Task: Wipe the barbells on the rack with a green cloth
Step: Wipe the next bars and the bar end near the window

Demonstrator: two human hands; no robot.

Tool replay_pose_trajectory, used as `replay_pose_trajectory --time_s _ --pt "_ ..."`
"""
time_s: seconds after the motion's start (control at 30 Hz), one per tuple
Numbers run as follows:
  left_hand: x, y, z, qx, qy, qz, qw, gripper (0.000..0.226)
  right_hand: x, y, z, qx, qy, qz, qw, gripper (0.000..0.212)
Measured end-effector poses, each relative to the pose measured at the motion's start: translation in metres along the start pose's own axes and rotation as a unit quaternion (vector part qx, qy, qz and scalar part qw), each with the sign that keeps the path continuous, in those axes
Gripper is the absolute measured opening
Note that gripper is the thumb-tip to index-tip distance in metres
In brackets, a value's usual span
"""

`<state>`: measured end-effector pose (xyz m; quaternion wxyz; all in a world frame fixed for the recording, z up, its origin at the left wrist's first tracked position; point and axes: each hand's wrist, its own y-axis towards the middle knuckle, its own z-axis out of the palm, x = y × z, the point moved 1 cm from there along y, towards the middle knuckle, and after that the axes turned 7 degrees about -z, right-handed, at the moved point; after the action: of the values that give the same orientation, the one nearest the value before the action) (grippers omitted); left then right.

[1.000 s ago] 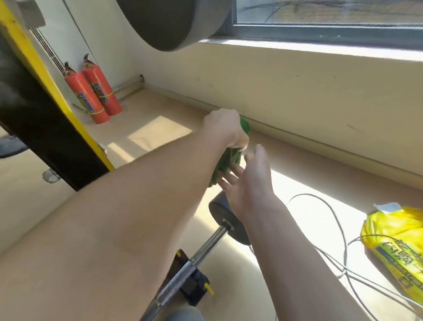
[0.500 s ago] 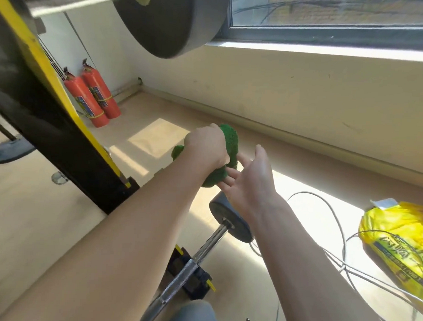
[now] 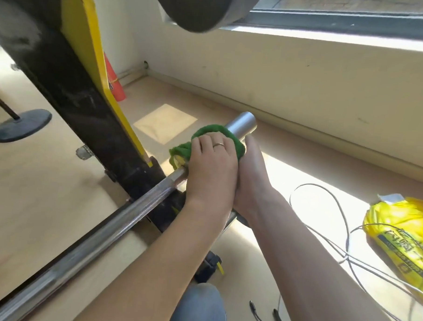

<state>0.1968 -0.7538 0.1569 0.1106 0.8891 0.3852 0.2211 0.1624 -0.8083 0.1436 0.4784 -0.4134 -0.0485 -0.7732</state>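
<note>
Wiping the sleeve end of the barbell [image 3: 120, 219], cloth on.

Near to far: your left hand [image 3: 211, 165] is curled over the green cloth [image 3: 216, 134], gripping it round the bar; your right hand [image 3: 251, 171] lies flat-fingered against it from the side. Next, I'd say: slide outward to the bare sleeve tip [image 3: 241, 124]. Rack upright [image 3: 87, 101] is close on the left; there's open room toward the wall [image 3: 305, 86].

A crinkled yellow plastic bag [image 3: 403, 244] lay on the pale wood floor [image 3: 34, 201] under looped grey cables [image 3: 343, 229], an orange fire extinguisher [image 3: 115, 83] stood by the cream wall [image 3: 306, 77], and a black round stand base [image 3: 21, 125] sat at left.
</note>
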Motion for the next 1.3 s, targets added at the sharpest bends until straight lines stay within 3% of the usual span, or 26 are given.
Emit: replay_pose_trajectory --time_s 0.17,0.27,0.33,0.43,0.53,0.63,0.7,0.83,0.93,1.0,1.07,1.13,1.2,1.3 --pt "-0.002 -0.027 -0.012 -0.048 -0.117 0.033 0.991 0.031 0.005 -0.014 -0.01 -0.038 -0.041 0.003 0.998 0.073" --pt "-0.008 -0.052 -0.007 0.035 -0.235 0.024 0.971 0.04 0.01 -0.02 -0.027 -0.083 -0.11 -0.003 0.991 0.057" --pt "-0.015 -0.065 0.002 0.103 -0.312 -0.004 0.945 0.033 0.013 -0.025 -0.033 -0.104 -0.206 0.004 0.973 0.053" --pt "-0.021 -0.076 0.036 0.122 -0.387 -0.065 0.912 0.014 -0.005 -0.018 -0.041 -0.097 -0.333 0.035 0.937 0.06" --pt "-0.016 -0.075 0.074 0.167 -0.429 -0.15 0.875 0.015 -0.027 -0.003 -0.046 -0.09 -0.381 0.074 0.917 0.069" --pt "-0.012 -0.074 0.106 0.236 -0.397 -0.205 0.863 0.032 -0.036 0.01 -0.047 -0.082 -0.433 0.064 0.895 0.067" --pt "-0.016 -0.074 0.128 0.288 -0.385 -0.217 0.85 0.042 -0.036 0.017 -0.054 -0.074 -0.504 0.035 0.86 0.06" --pt "-0.032 -0.075 0.16 0.37 -0.302 -0.118 0.87 0.049 -0.03 0.028 -0.068 -0.079 -0.648 -0.103 0.751 0.036" --pt "-0.043 -0.078 0.179 0.425 -0.239 -0.076 0.87 0.046 -0.033 0.045 -0.085 -0.103 -0.721 -0.228 0.646 0.037" --pt "-0.049 -0.077 0.194 0.415 -0.225 -0.091 0.877 0.049 -0.04 0.061 -0.099 -0.054 -0.756 -0.249 0.603 0.039" --pt "-0.057 -0.069 0.207 0.384 -0.203 -0.073 0.898 0.046 -0.053 0.076 -0.116 0.014 -0.785 -0.2 0.586 0.041" --pt "-0.066 -0.057 0.218 0.36 -0.195 -0.031 0.912 0.036 -0.07 0.087 -0.136 0.05 -0.804 -0.15 0.574 0.057" --pt "-0.071 -0.045 0.226 0.348 -0.182 0.011 0.92 0.025 -0.083 0.091 -0.147 0.039 -0.814 -0.16 0.558 0.074" --pt "-0.074 -0.045 0.236 0.331 -0.189 0.017 0.924 0.02 -0.09 0.091 -0.151 0.014 -0.815 -0.186 0.549 0.078"
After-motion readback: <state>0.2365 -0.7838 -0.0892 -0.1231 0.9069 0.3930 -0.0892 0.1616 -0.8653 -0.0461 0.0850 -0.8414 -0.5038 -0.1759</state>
